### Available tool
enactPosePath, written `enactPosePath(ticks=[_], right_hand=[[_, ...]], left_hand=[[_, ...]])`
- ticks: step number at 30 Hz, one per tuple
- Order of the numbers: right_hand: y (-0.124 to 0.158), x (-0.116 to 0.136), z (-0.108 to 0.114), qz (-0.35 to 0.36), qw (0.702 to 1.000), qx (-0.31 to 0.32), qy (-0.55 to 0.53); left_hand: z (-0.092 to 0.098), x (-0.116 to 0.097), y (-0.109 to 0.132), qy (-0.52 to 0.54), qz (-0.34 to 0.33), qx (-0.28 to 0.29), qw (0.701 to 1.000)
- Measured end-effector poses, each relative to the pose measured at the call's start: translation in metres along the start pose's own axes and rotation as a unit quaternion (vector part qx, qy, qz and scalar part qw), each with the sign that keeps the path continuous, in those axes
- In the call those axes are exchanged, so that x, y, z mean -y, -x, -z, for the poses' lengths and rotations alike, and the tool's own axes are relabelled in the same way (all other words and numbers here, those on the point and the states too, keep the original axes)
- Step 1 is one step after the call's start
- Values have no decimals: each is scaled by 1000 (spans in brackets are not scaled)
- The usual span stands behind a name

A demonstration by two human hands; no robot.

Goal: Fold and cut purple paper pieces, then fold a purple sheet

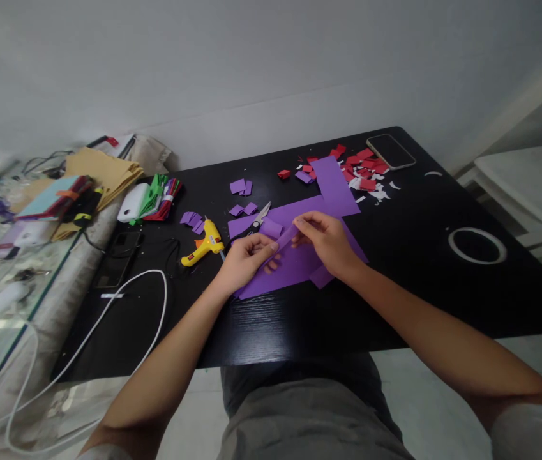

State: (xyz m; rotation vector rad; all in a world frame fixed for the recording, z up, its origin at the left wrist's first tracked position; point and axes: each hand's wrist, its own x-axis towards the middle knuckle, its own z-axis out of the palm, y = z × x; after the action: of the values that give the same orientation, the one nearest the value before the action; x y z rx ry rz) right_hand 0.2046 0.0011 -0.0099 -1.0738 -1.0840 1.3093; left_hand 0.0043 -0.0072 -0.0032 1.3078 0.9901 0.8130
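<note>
A narrow purple paper strip [286,237] stretches between my two hands. My left hand [250,259] pinches its lower left end, and my right hand [321,239] grips the upper right end between thumb and fingers. Beneath them lie larger purple paper sheets [294,268], one rectangle [334,185] reaching toward the back. Scissors [258,220] rest on the paper just beyond my left hand, points up and right, their handles partly hidden. To the left of that hand is a yellow glue gun [205,245]. Small purple pieces [192,221] sit in groups behind it.
Red and white paper scraps [364,169] are scattered at the back right near a phone [390,151]. A white ring [476,246] lies on the black table [419,275]. Green and red paper bundles [158,198] and a white cable [163,300] are at left; a white chair [534,179] stands right.
</note>
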Motion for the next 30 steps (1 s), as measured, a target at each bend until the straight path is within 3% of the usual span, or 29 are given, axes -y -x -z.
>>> enactPosePath(ticks=[6,15,30], right_hand=[[0,2,-4,-31,998,-15,-48],[11,-1,-11,-120,985,122,-37],[6,-1,-6,-81,987,136,-21]], left_hand=[[3,1,-1,2,13,4,1000],[2,-2,0,-4,-6,7,1000],[3,-1,0,-7,-18,21,1000]])
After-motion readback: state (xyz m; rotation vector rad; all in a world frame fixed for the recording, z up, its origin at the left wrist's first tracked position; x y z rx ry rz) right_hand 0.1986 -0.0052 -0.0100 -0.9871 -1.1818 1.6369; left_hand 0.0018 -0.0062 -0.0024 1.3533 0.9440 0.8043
